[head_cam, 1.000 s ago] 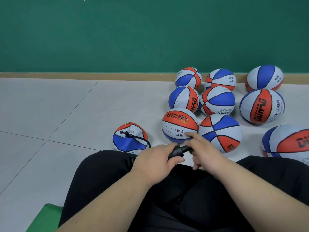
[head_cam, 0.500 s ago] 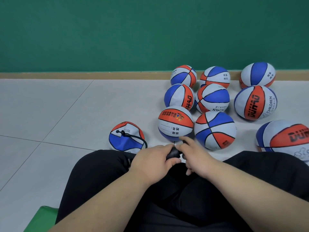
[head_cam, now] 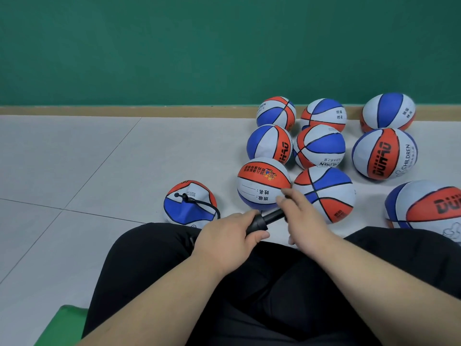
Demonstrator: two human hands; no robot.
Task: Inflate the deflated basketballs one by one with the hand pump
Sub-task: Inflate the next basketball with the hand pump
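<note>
A black hand pump (head_cam: 264,221) lies across my lap. My left hand (head_cam: 232,236) grips its barrel. My right hand (head_cam: 303,218) holds the handle end, with the rod drawn partly out between the hands. A black hose (head_cam: 207,204) runs from the pump to a deflated, dented red, white and blue basketball (head_cam: 189,204) on the floor by my left knee; the needle sits in its valve.
Several round basketballs lie on the tiled floor to the right, the nearest (head_cam: 262,187) just beyond my hands. A green wall (head_cam: 224,46) with a wooden skirting stands behind. A green cushion corner (head_cam: 62,325) shows at lower left. My black-trousered legs (head_cam: 249,295) fill the foreground.
My right hand pushed the pump handle in towards my left hand, then pulled it out again, showing more of the rod. The view shifted slightly.
</note>
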